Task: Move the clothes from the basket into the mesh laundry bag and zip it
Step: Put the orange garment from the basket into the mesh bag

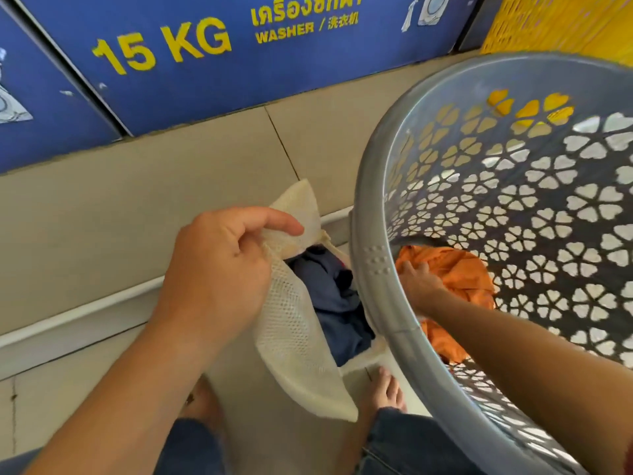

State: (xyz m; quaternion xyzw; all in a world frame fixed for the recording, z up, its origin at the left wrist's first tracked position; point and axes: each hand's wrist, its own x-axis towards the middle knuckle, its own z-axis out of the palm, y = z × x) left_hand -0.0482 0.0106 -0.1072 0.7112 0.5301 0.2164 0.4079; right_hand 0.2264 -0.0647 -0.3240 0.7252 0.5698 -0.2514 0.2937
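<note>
Denim-covered knees (404, 447) and my bare foot (385, 392) sit at the bottom of view, on the beige tiled floor (137, 207). Just above them my left hand (219, 269) pinches the rim of the cream mesh laundry bag (294, 337), thumb and curled fingers clamped on the netting so the mouth gapes open; a dark blue garment (332, 296) already lies inside it. Touching the bag on the right is the grey plastic basket (376, 269), tipped toward me, its wall pierced with flower-shaped holes. My right hand (419, 284) reaches deep into it, fingers curled into a bunched orange garment (459, 272) at the bottom. Behind everything stands a blue washer panel (239, 63) marked "15 KG" in yellow, and 1 yellow perforated crate (561, 22) shows in the top right corner.
</note>
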